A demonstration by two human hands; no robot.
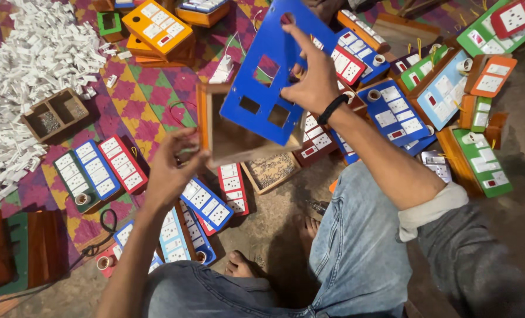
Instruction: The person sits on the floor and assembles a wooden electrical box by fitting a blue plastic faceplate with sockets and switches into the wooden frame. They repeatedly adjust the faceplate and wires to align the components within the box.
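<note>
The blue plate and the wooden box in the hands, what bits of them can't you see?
- Head view: the blue plate covers part of the wooden box, so its inside is mostly hidden.
- The right hand hides the plate's right edge.
- The left hand covers the box's lower left corner; its fingertips are blurred.
- The plate's top corner is cut off by the picture's upper edge.
</note>
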